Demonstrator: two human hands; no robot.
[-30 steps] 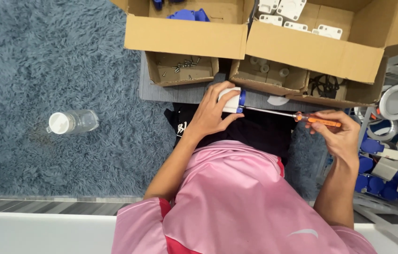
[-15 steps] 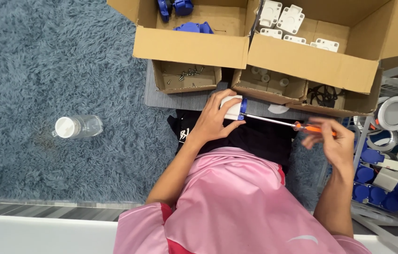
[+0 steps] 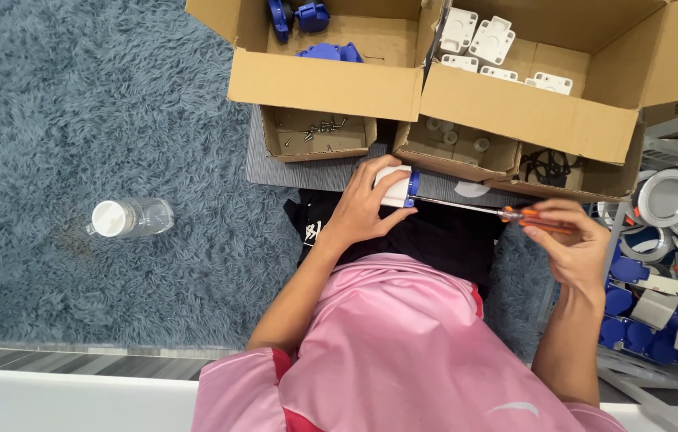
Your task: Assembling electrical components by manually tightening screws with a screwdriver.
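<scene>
White plug housing point(image 3: 393, 186) with blue ring sits over the lap, at centre, clasped by left hand point(image 3: 363, 210). Right hand point(image 3: 567, 244) pinches orange-handled screwdriver point(image 3: 479, 210), its shaft running to the ring. Versus 0.5 s ago: grips unchanged, the scene only sits lower in view. Small box of screws point(image 3: 316, 133) at 11 o'clock; bottle point(image 3: 129, 218) at 9 o'clock on rug point(image 3: 51, 120); blue and grey parts point(image 3: 659, 320) at 4 o'clock.

The person wears a pink top point(image 3: 403, 344) of smooth, slightly shiny cloth with short sleeves, so both forearms are bare up to the left hand point(image 3: 359, 210) and right hand point(image 3: 571, 244). Red trim point(image 3: 281, 364) edges the sleeve. Below the hands, dark trousers point(image 3: 435, 236) bear white lettering.
</scene>
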